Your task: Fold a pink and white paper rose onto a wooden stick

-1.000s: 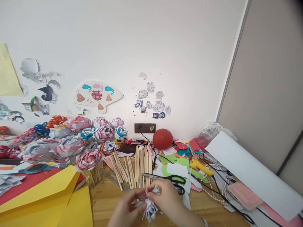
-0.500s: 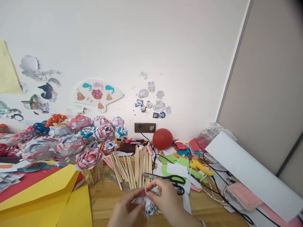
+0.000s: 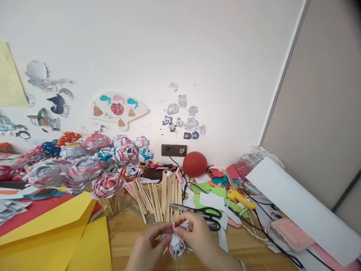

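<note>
Left hand (image 3: 148, 246) and right hand (image 3: 197, 233) are both pinching a small paper flower (image 3: 177, 247) over the surface (image 3: 122, 242), fingertips nearly meeting at its top. Scissors (image 3: 197, 210) sit just past the right hand, blades across the sticks (image 3: 172, 194), so they're kinda in the way there. Glue gun (image 3: 241, 199)'s off right beside paper scraps (image 3: 212, 201), bigger blooms (image 3: 108, 184) crowd the left, red balloon (image 3: 194, 164)'s back by the wall (image 3: 231, 94).
</note>
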### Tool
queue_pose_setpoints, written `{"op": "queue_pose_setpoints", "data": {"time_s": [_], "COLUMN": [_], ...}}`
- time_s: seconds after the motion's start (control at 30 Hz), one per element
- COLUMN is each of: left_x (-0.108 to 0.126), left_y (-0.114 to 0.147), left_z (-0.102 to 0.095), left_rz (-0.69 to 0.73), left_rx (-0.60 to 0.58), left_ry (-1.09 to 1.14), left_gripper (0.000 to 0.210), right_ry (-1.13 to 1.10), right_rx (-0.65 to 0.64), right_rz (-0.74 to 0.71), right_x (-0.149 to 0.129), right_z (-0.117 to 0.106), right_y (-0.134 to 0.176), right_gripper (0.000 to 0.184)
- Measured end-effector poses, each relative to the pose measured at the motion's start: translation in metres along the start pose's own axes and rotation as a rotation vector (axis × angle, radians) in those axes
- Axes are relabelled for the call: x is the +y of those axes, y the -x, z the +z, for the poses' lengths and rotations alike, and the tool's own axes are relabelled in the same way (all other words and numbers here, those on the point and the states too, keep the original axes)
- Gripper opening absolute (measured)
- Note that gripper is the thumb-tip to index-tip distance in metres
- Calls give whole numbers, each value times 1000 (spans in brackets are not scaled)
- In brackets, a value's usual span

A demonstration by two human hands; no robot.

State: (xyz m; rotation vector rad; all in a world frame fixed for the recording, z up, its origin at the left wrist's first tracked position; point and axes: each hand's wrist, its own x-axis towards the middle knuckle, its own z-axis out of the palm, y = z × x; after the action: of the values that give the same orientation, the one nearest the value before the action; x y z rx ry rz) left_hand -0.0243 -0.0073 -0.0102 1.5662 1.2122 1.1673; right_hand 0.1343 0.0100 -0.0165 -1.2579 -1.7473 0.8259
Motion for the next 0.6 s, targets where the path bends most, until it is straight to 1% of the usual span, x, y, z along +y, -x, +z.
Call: {"op": "queue_pose_setpoints", "data": {"time_s": [0.1, 0.23, 0.3, 0.43, 0.6], "left_x": [-2, -4, -3, -2, -7], "left_y": [-1, -3, -4, -4, -3], "left_z": [0, 1, 0, -1, 0], "left_rz": [-30, -64, -60, -31, -19], "left_rx": [-1, 22, 21, 1, 7], "left_ry": [30, 94, 92, 60, 65], "left_gripper": [14, 13, 12, 14, 19], "right_ry": [-65, -77, -77, -94, -49], "right_rx": [-20, -22, -20, -10, 0], "right_rz": [1, -22, -33, -51, -59], "right_x": [3, 3, 2, 2, 4], "right_z": [1, 0, 0, 0, 0], "right_y": [0, 0, 0, 0, 0], "right_gripper": [13, 6, 5, 11, 10]}}
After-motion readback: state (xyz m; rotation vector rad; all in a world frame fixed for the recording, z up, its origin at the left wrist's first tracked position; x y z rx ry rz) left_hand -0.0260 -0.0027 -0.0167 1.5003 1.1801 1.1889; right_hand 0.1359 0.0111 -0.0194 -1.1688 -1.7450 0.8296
